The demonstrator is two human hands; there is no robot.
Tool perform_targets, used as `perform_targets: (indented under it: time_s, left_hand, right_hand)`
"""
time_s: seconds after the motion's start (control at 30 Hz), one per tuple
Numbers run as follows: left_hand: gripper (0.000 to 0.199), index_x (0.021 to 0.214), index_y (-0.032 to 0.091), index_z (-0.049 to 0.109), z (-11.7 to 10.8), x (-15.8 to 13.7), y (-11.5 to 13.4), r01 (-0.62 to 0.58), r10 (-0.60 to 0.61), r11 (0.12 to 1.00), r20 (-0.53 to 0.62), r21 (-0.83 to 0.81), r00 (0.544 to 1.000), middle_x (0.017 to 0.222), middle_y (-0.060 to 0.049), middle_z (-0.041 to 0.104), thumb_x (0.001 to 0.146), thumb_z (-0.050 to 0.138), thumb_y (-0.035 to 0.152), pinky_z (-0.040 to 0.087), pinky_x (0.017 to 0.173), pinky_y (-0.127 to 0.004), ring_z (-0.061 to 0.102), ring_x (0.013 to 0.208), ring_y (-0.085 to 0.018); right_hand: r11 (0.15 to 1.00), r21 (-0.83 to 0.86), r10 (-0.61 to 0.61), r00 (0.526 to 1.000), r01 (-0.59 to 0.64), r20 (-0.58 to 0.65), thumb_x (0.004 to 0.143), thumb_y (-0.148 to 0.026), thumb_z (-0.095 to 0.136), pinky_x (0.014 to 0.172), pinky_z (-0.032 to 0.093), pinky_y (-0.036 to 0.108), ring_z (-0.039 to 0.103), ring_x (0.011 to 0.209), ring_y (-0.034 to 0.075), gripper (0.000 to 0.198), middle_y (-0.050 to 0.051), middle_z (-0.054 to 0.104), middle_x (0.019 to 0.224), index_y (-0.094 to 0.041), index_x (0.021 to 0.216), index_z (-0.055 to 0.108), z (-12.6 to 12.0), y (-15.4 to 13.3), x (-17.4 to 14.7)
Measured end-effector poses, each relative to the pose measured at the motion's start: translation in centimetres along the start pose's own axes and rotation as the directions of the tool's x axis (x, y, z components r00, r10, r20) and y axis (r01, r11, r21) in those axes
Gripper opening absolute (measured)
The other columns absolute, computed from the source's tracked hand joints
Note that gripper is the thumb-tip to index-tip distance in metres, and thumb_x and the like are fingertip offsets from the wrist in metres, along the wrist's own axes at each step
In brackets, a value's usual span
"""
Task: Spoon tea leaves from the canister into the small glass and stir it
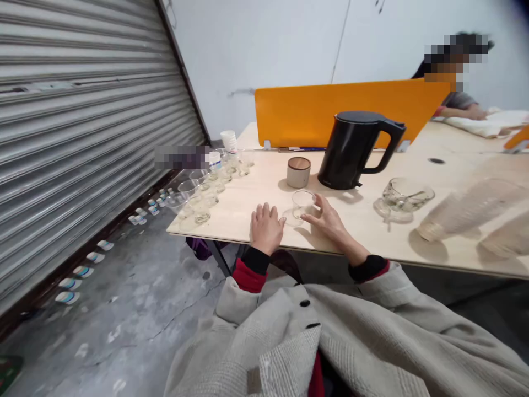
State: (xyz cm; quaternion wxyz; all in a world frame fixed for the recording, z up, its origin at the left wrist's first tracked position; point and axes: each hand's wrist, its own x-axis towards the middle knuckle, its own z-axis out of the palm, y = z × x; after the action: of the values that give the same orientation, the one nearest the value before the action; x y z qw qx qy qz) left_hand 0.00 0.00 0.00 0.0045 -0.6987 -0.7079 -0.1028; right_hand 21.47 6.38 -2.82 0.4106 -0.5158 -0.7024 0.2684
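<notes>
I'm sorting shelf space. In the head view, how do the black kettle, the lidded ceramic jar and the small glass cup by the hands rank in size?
1. Kettle, clearly largest.
2. Jar.
3. Glass cup, slightly smaller than the jar though nearer the camera; the right hand touches it.

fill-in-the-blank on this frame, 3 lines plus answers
1. The right hand touches a small clear ____ on the table.
2. The kettle behind it is ____ in colour.
3. The left hand lies flat on the table, holding ____.

Answers: cup; black; nothing
</notes>
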Motion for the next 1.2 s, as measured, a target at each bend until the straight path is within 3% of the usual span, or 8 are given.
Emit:
perform_targets:
  time_s: [0.1,0.2,0.43,0.6,0.77,0.87,1.03,1.2]
  left_hand:
    - [0.06,0.16,0.014,0.054,-0.1,-0.7,-1.3,0.06,-0.06,0.998,-0.03,-0.003,0.998,0.173,-0.018,0.044,0.111,0.042,0.046,0.03,0.134,-0.058,0.035,0.164,-0.04]
    - [0.06,0.158,0.015,0.056,0.2,-1.1,-2.0,0.057,-0.059,0.998,-0.072,-0.02,0.996,0.17,-0.018,0.048,0.11,0.043,0.049,0.03,0.133,-0.058,0.038,0.162,-0.04]
    - [0.058,0.151,0.017,0.063,0.8,-1.1,-1.7,0.034,-0.042,0.997,-0.118,-0.069,0.992,0.167,-0.019,0.053,0.107,0.05,0.052,0.032,0.132,-0.06,0.042,0.159,-0.041]
    - [0.06,0.152,0.015,0.063,0.9,-1.2,-1.8,0.027,-0.042,0.993,-0.126,-0.115,0.991,0.166,-0.021,0.053,0.105,0.052,0.052,0.032,0.131,-0.061,0.042,0.159,-0.042]
    - [0.058,0.149,0.017,0.065,1.1,-1.4,-1.9,0.012,-0.036,0.988,-0.153,-0.155,0.988,0.166,-0.02,0.053,0.103,0.058,0.051,0.033,0.131,-0.061,0.043,0.158,-0.042]
    - [0.059,0.146,0.016,0.067,1.2,-1.4,-1.9,0.011,-0.038,0.984,-0.145,-0.18,0.989,0.165,-0.021,0.054,0.101,0.061,0.053,0.034,0.131,-0.062,0.043,0.158,-0.043]
    - [0.06,0.144,0.016,0.068,1.2,-1.5,-1.9,0.003,-0.033,0.98,-0.145,-0.2,0.989,0.165,-0.022,0.053,0.1,0.063,0.057,0.036,0.13,-0.063,0.044,0.158,-0.042]
    - [0.062,0.145,0.017,0.068,1.3,-1.4,-1.9,0.0,-0.03,0.976,-0.13,-0.22,0.991,0.165,-0.022,0.053,0.099,0.064,0.058,0.036,0.131,-0.063,0.045,0.158,-0.042]
  right_hand:
    - [0.994,0.105,0.041,0.997,-0.034,-0.067,0.069,-0.068,0.083,0.105,0.059,0.057,0.07,0.128,0.039,0.104,0.024,0.07,0.142,-0.014,0.153,0.053,1.0,-0.6,0.4]
    - [0.991,0.125,0.047,0.996,-0.037,-0.078,0.07,-0.066,0.083,0.093,0.063,0.055,0.075,0.114,0.036,0.089,0.021,0.075,0.132,-0.017,0.141,0.062,1.3,-1.2,0.6]
    - [0.989,0.066,-0.129,0.992,0.129,-0.001,0.078,-0.06,0.081,0.086,0.065,0.049,0.071,0.115,0.033,0.065,0.015,0.074,0.125,-0.021,0.127,0.064,1.5,-5.7,3.8]
    - [0.983,0.078,-0.173,0.981,0.166,0.092,0.077,-0.054,0.082,0.094,0.06,0.047,0.07,0.112,0.03,0.063,0.016,0.073,0.128,-0.021,0.126,0.061,6.5,-8.3,10.1]
    - [0.992,0.028,-0.122,0.982,0.12,0.144,0.073,-0.044,0.08,0.092,0.055,0.042,0.066,0.102,0.026,0.052,0.009,0.071,0.113,-0.021,0.115,0.06,13.1,-8.0,15.7]
    - [0.996,0.023,-0.093,0.982,0.09,0.165,0.075,-0.043,0.078,0.088,0.055,0.04,0.064,0.095,0.024,0.053,0.006,0.069,0.105,-0.019,0.119,0.06,16.0,-7.6,17.8]
    - [0.997,0.042,-0.066,0.979,0.059,0.191,0.079,-0.041,0.077,0.093,0.055,0.04,0.067,0.104,0.024,0.067,0.009,0.07,0.113,-0.016,0.137,0.056,18.6,-7.3,20.1]
    - [0.998,0.036,-0.062,0.975,0.056,0.215,0.08,-0.04,0.079,0.096,0.056,0.041,0.069,0.106,0.025,0.071,0.011,0.072,0.116,-0.015,0.142,0.056,19.3,-7.3,21.1]
